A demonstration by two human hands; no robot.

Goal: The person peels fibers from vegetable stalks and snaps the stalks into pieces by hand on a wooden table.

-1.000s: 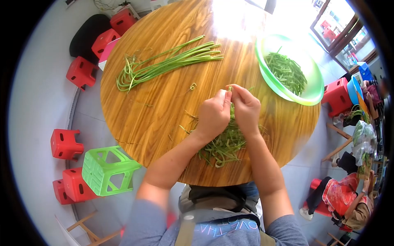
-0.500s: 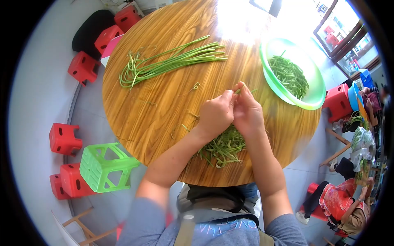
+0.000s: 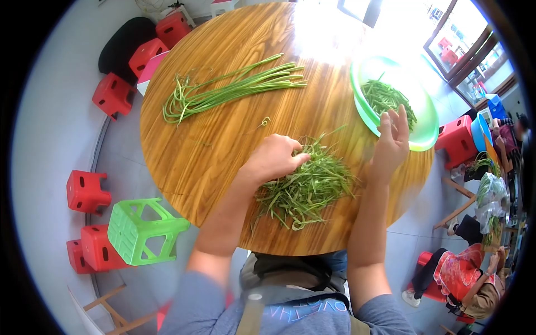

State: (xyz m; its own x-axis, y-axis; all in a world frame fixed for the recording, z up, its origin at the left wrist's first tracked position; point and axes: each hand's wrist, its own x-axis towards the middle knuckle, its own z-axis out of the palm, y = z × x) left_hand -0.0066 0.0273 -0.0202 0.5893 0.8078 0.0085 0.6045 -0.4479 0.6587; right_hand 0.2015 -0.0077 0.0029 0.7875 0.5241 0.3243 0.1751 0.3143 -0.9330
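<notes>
My left hand [image 3: 273, 160] is at the upper left edge of a loose pile of shredded green peelings [image 3: 310, 190]. Its fingers are curled, with the thumb alongside; whatever they pinch is hidden. My right hand [image 3: 392, 146] is raised at the near rim of a pale green basin [image 3: 365, 111], fingers stretched and apart, holding nothing visible. Short cut green stem pieces [image 3: 385, 97] lie in the basin. A bunch of long green stems [image 3: 240, 89], curled at the left end, rests farther back on the round wooden table [image 3: 195, 156].
A small curled tendril [image 3: 265, 121] lies on the table. Red stools [image 3: 89, 191] and a green stool [image 3: 134, 231] stand on the floor to the left. At the lower right, a person in a red apron [image 3: 458, 273] sits near bagged greens [image 3: 491, 192].
My hands, together above the table before, have separated. The left moved down and left to the peelings; the right moved right to the basin, uncovering more of the pile.
</notes>
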